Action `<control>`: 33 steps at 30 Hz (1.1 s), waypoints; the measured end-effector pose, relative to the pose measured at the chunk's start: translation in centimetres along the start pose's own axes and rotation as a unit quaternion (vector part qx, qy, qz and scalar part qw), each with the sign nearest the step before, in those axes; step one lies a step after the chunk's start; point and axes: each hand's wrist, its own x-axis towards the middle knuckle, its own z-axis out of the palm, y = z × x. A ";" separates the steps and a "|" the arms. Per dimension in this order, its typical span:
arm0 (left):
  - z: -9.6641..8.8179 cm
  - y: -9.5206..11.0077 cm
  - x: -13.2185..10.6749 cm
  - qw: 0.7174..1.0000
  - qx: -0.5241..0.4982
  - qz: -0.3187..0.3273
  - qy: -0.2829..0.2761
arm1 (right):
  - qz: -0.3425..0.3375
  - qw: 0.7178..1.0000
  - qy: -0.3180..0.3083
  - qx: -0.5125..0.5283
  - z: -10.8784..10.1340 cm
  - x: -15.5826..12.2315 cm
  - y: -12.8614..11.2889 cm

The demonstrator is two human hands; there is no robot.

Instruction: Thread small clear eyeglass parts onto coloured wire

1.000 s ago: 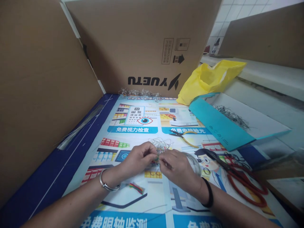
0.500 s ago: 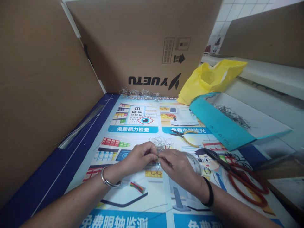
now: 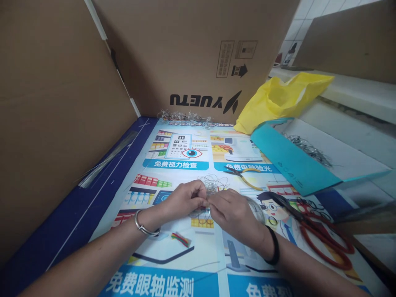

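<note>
Converging at mid-desk, the left hand [image 3: 185, 200] and right hand [image 3: 235, 214] lie knuckles-up, forearms entering from the near edge, fingertips meeting. Each grip is pinched shut on a strand at the near side of the wire tangle [image 3: 213, 184], which rests on the poster [image 3: 176, 164] covering the desk [image 3: 93, 214]. Pliers [image 3: 244, 177] lie just beyond, scissors [image 3: 321, 241] and a teal box [image 3: 287, 165] to the right, cardboard [image 3: 185, 53] walling the back and left.

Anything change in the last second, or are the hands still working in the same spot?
Almost nothing. The left hand and right hand stay pinched together on the thin wire in front of the wire tangle; only the camera shifted slightly. Pliers, red scissors and coloured strands lie where they were.
</note>
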 end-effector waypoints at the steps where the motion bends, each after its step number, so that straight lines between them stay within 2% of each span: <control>1: 0.0 0.0 0.0 1.000 -0.003 0.001 -0.002 | 0.016 1.000 0.010 0.016 0.1 0.0 0.0; 6: -0.2 0.0 -0.1 1.000 -0.008 0.011 -0.021 | 0.097 0.990 0.026 0.097 0.4 0.0 0.0; 10: -0.2 0.1 -0.2 0.997 0.060 0.052 0.014 | 0.149 0.979 0.017 0.140 0.0 0.0 -0.1; 13: 0.0 -0.1 -0.3 0.987 0.120 0.103 0.039 | 0.166 0.974 0.012 0.154 -0.2 0.1 -0.1; 18: 0.7 -0.7 -0.4 0.980 0.132 0.132 0.073 | 0.171 0.972 0.023 0.161 0.0 0.1 -0.1; 22: 1.0 -0.6 -0.6 0.978 0.137 0.133 0.078 | 0.187 0.966 0.019 0.177 -0.1 0.2 -0.2; 29: 0.9 0.1 -0.7 0.981 0.154 0.098 0.071 | 0.193 0.964 0.023 0.180 -0.3 0.4 -0.4; 33: 1.0 0.1 -0.7 0.985 0.131 0.089 0.070 | 0.205 0.962 0.026 0.180 -0.3 0.3 -0.4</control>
